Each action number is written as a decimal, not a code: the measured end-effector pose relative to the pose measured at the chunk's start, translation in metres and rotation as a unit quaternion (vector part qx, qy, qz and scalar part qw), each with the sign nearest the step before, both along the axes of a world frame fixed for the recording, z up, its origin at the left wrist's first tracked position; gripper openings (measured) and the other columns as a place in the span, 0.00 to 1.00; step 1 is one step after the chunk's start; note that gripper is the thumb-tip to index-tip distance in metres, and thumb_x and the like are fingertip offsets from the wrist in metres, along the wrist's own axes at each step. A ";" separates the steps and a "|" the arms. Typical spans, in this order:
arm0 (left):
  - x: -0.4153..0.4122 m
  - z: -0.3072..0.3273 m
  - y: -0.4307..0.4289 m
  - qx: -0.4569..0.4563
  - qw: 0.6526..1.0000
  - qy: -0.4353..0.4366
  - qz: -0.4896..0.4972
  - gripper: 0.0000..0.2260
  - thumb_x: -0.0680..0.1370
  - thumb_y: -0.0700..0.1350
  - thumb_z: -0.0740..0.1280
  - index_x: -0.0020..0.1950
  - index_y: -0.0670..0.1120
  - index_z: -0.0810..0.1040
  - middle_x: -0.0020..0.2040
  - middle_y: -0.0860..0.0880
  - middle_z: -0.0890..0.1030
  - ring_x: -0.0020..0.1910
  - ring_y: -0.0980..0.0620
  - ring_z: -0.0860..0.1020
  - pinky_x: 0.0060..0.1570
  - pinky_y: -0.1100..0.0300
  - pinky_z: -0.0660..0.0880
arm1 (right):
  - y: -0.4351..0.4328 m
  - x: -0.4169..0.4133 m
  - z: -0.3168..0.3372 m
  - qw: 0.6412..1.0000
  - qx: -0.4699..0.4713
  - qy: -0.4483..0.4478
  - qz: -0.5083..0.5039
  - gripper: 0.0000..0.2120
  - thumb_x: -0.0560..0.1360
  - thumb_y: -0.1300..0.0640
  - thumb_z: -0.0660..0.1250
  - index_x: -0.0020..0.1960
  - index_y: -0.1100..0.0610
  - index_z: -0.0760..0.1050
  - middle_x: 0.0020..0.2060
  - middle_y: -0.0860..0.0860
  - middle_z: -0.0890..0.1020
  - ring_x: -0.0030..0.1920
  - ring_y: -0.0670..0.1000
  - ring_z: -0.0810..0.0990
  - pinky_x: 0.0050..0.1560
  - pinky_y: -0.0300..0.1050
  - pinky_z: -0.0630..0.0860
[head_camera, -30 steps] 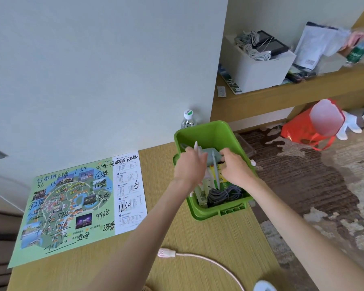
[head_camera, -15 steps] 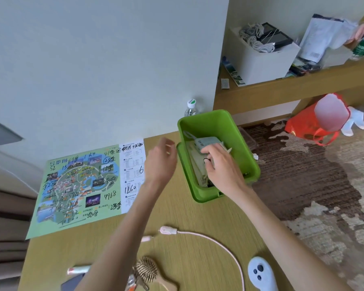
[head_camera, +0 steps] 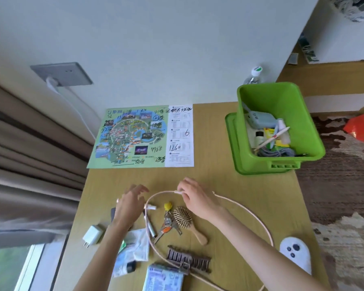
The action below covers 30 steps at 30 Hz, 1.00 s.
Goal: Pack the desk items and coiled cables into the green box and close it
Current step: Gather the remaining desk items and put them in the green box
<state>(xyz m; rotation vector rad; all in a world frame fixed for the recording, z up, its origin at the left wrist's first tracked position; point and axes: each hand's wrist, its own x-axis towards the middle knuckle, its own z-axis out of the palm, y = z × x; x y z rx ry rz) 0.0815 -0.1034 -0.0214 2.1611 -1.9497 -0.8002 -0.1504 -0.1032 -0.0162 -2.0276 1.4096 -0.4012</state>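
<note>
Left hand (head_camera: 130, 203) motion-blurred, covering most of dark flat item (head_camera: 113, 214); cable (head_camera: 162, 193) by right hand (head_camera: 194, 198) exits bottom edge.

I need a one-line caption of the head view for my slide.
The right hand pinches the pink cable, left hand open beside it; green box stands uncovered.

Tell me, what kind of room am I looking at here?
Most likely a hotel room, though a bedroom is possible: a wooden desk against the wall beside heavy curtains, patterned carpet, and a tourist park map among travel bits going into a green box.
</note>
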 end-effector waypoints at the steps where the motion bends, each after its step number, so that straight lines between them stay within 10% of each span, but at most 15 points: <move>1: 0.009 -0.006 0.007 0.018 1.000 -0.009 -0.010 0.16 0.74 0.32 0.63 0.56 0.48 0.80 0.58 0.49 0.78 0.57 0.48 0.76 0.55 0.51 0.76 | 0.007 0.009 -0.010 1.000 0.024 0.010 0.010 0.02 0.78 0.62 0.64 0.50 0.59 0.74 0.48 0.51 0.76 0.48 0.51 0.77 0.49 0.47 0.77; 9: 0.032 -0.030 0.019 -0.020 0.994 -0.089 -0.067 0.11 0.76 0.42 0.69 0.58 0.49 0.80 0.59 0.51 0.76 0.59 0.48 0.73 0.60 0.53 0.68 | 0.031 0.026 -0.038 0.988 0.062 0.141 0.001 0.36 0.70 0.33 0.67 0.66 0.58 0.65 0.59 0.51 0.73 0.57 0.51 0.74 0.54 0.47 0.75; 18: 0.025 -0.028 -0.002 -0.048 0.988 -0.123 -0.075 0.13 0.78 0.37 0.64 0.63 0.45 0.72 0.55 0.45 0.75 0.43 0.45 0.77 0.48 0.51 0.76 | 0.033 0.009 -0.035 0.970 0.117 0.213 0.027 0.51 0.64 0.33 0.72 0.74 0.60 0.55 0.71 0.56 0.65 0.70 0.55 0.66 0.65 0.54 0.72; 23: 0.020 -0.019 -0.010 -0.071 0.997 -0.013 0.009 0.05 0.83 0.37 0.52 0.55 0.38 0.65 0.45 0.40 0.73 0.32 0.44 0.70 0.24 0.52 0.69 | 0.039 0.006 -0.034 0.964 0.113 0.240 -0.003 0.37 0.73 0.55 0.71 0.74 0.62 0.56 0.67 0.58 0.69 0.64 0.55 0.71 0.61 0.47 0.74; 30: 0.021 -0.020 0.010 0.117 0.982 -0.056 0.134 0.11 0.76 0.46 0.65 0.50 0.39 0.71 0.41 0.43 0.77 0.36 0.43 0.76 0.33 0.56 0.71 | 0.040 0.003 -0.039 0.967 0.106 0.232 -0.027 0.31 0.74 0.56 0.70 0.72 0.63 0.61 0.70 0.59 0.65 0.65 0.55 0.71 0.60 0.44 0.76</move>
